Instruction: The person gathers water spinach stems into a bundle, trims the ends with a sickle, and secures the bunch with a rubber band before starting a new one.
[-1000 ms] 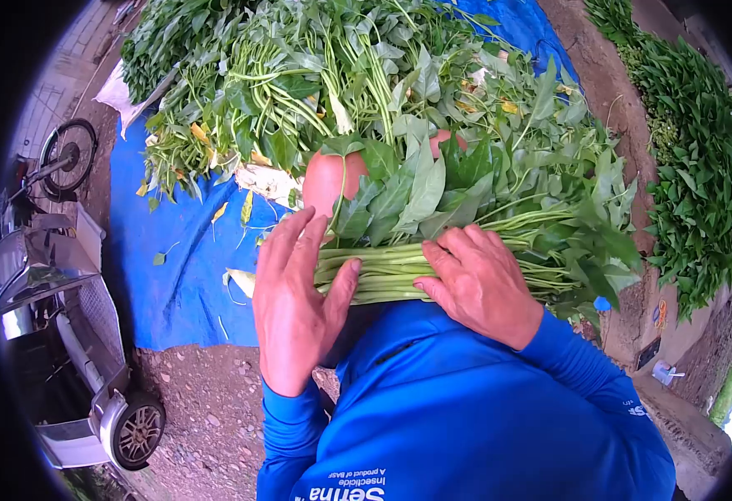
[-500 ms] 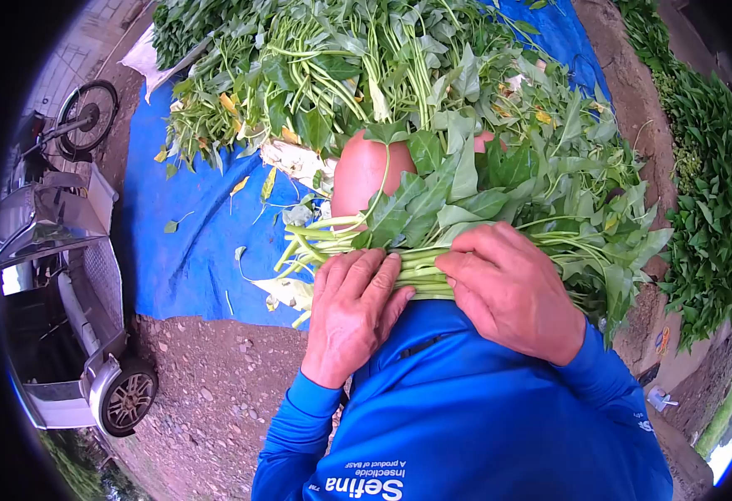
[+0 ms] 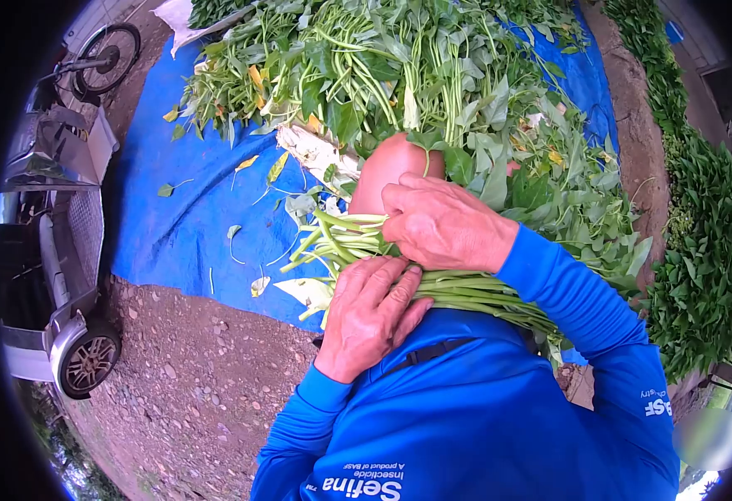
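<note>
A person in a blue long-sleeved shirt holds a bundle of long pale-green leafy stems point(image 3: 336, 238) close to the chest, above a blue plastic tarpaulin point(image 3: 182, 217). The right hand point(image 3: 445, 225) curls over the bundle, fingers closed on it. The left hand point(image 3: 370, 313) lies against the stems from below, fingers pressed together; whether it grips is unclear. A heap of loose green leafy vegetables point(image 3: 399, 67) lies beyond.

Bright blue long-sleeved shirt point(image 3: 483, 409); white lettering on chest and right sleeve.
</note>
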### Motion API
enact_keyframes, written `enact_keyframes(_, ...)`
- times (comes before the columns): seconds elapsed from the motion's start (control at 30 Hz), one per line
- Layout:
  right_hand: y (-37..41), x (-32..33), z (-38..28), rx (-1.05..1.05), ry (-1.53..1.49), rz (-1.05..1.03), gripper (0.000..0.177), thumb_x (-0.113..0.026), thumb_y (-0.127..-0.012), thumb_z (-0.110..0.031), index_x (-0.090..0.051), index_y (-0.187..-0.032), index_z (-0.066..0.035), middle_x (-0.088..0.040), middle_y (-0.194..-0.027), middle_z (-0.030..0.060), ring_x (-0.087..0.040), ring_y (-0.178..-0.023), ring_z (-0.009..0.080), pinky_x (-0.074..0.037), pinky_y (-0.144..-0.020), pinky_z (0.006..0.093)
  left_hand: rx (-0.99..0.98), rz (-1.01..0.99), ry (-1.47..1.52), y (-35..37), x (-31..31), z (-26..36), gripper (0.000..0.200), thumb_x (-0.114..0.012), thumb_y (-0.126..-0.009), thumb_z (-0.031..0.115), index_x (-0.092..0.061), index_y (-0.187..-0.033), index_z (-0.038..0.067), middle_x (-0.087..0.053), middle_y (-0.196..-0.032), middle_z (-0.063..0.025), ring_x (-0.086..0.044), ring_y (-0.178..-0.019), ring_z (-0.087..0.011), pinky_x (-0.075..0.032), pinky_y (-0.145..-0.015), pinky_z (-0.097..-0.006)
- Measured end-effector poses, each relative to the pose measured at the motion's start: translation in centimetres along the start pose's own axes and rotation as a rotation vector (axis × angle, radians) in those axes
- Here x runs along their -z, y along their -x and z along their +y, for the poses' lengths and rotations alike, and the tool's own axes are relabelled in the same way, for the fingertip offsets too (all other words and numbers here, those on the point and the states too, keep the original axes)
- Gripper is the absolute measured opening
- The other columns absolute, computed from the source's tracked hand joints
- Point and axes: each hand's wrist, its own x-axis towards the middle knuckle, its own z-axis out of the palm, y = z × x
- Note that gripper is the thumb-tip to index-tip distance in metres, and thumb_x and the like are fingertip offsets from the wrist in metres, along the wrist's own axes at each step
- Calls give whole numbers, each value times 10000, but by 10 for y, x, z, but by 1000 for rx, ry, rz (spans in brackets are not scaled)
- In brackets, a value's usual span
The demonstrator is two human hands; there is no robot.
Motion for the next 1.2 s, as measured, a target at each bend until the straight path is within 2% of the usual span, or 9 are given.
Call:
enact_keyframes(0.23, -9, -13, 8, -203, -472, 168, 74, -781, -890, -110, -769, -927, -46, -643, -1006, 57, -645, -995, 222, -521, -877, 347, 14, -39, 11, -2, 2, -2, 446, -893, -829, 203, -743, -1198, 4, -715, -1215, -170, -672, -1144, -366, -532, -997, -489)
enact_keyframes(0.4, 32, 78, 26, -614, -936, 488, 166, -723, -1004, -92, -777, -1136, -7, -700, -1177, 41, -616, -1123, 67, -505, -970, 302, 114, 16, 108, -8, 8, -2, 501, -915, -815, 191, -737, -1240, -5, -716, -1272, -198, -692, -1134, -398, -550, -982, -478)
enact_keyframes(0.53, 74, 125, 22, -603, 260, 660, 292, -716, -969, -93, -730, -1235, 26, -721, -1146, 146, -704, -1054, 258, -552, -942, 390, 286, -21, -85, -42, 22, 9, 578, -856, -894, 273, -670, -1368, 0, -661, -1370, -236, -611, -1271, -430, -458, -1121, -501)
enact_keyframes(0.6, 73, 111, -16, -566, 117, 571, 373, -708, -944, -114, -689, -1284, 39, -713, -1131, 219, -702, -1054, 407, -553, -959, 464, 282, -115, -249, -59, 18, 2, 605, -810, -933, 366, -647, -1398, 15, -667, -1359, -203, -599, -1286, -396, -355, -1192, -553)
enact_keyframes(0.67, 67, 75, -46, -379, -417, 212, 400, -732, -935, -145, -673, -1283, 46, -674, -1252, 228, -665, -1147, 412, -538, -989, 482, 363, -241, -244, -68, 7, -3, 546, -795, -916, 374, -686, -1325, 29, -683, -1215, -163, -624, -1214, -366, -300, -1186, -659)
enact_keyframes(0.87, 44, -19, -19, -174, -22, 215, 638, -676, -1010, -405, -563, -1486, 5, -638, -1413, 163, -518, -1436, 351, -276, -1263, 627, 177, -301, -55, -61, 6, -32, 360, -796, -903, 241, -763, -1203, 44, -697, -1102, -179, -641, -1078, -395, -454, -1012, -516)
enact_keyframes(1.0, 61, 6, -13, -185, 169, 16, 373, -630, -1033, -404, -729, -1134, -59, -686, -1159, 113, -587, -1316, 300, -171, -1287, 671, 237, -204, -37, -54, 1, -14, 268, -780, -936, 183, -802, -1152, 25, -704, -1092, -179, -645, -1035, -364, -476, -966, -465)
enact_keyframes(1.03, 67, 2, -10, -208, 219, 28, 238, -649, -996, -311, -696, -918, -91, -635, -994, 75, -627, -1131, 260, -320, -1206, 639, 258, -185, -30, -52, 0, -14, 265, -778, -943, 182, -804, -1158, 29, -706, -1092, -179, -646, -1036, -361, -475, -966, -464)
enact_keyframes(1.2, 91, -9, -9, -251, 351, 113, 112, -658, -901, -203, -668, -913, -92, -607, -976, 88, -630, -1030, 269, -473, -886, 473, 267, -202, -99, -59, 1, -6, 253, -768, -961, 202, -814, -1157, 48, -717, -1101, -176, -656, -1044, -359, -479, -964, -465)
